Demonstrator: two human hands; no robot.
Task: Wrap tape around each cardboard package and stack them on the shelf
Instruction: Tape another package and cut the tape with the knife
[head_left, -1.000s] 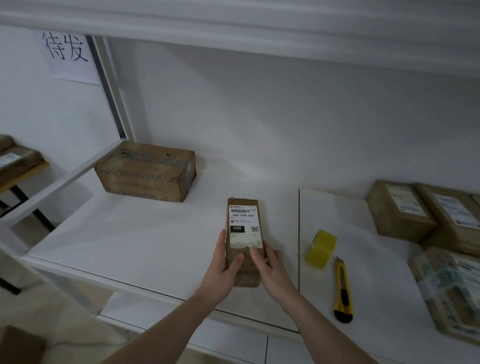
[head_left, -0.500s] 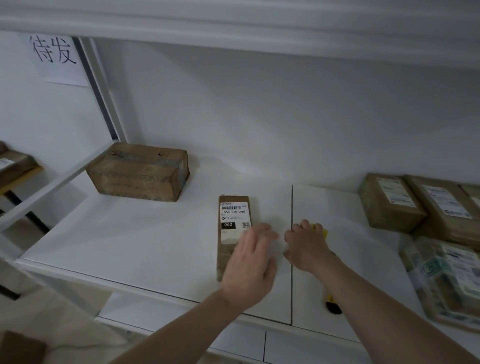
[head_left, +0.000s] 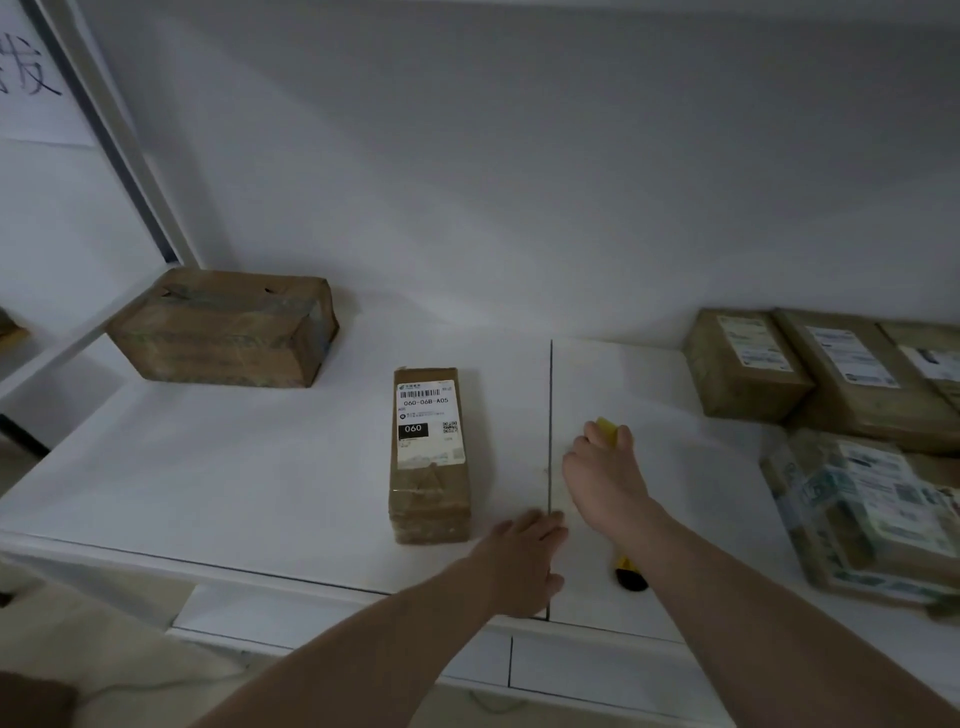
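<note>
Illumination is dim and even, with a cool grey cast; no glare is recorded. The white shelf surface (head_left: 234, 467) reads brightest at centre and falls off toward the top of the frame. Soft shadows lie right of the large brown cardboard box (head_left: 223, 327) at upper left and right of the narrow labelled cardboard package (head_left: 428, 457). Wide-angle distortion bends the white shelf upright (head_left: 124, 140) at upper left. The stacked labelled parcels (head_left: 857, 467) at right edge are soft and slightly smeared.

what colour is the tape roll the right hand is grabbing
Yellow; the tape roll peeks above the right hand in the head view.
</note>
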